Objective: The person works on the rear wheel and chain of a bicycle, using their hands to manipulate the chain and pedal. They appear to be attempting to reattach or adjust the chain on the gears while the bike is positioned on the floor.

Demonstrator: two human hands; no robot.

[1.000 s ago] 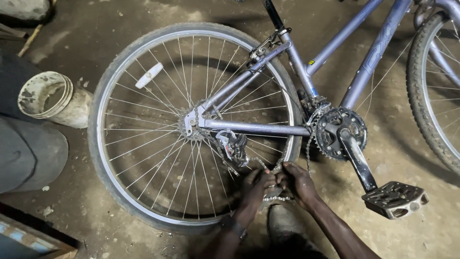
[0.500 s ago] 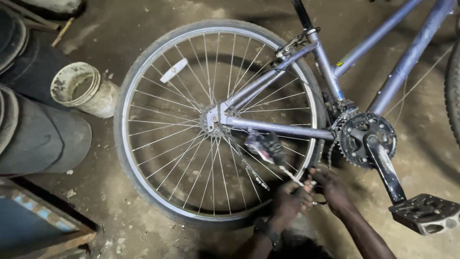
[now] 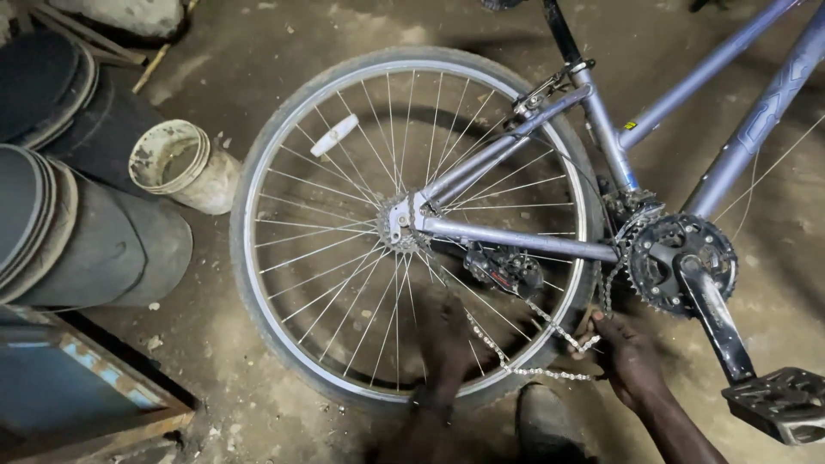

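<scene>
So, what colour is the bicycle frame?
The bicycle frame is light purple-blue, metallic. It shows best in the head view.

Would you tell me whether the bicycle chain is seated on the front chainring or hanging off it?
Off. The chain droops slack below the rear derailleur toward the right hand, and the chainring teeth look bare.

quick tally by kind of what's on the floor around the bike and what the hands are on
bike wheel: 1
loose chain: 1
white bucket: 1
stacked tyres: 2 stacks
left hand and right hand: 2, the right hand at the chain
total: 7
</scene>
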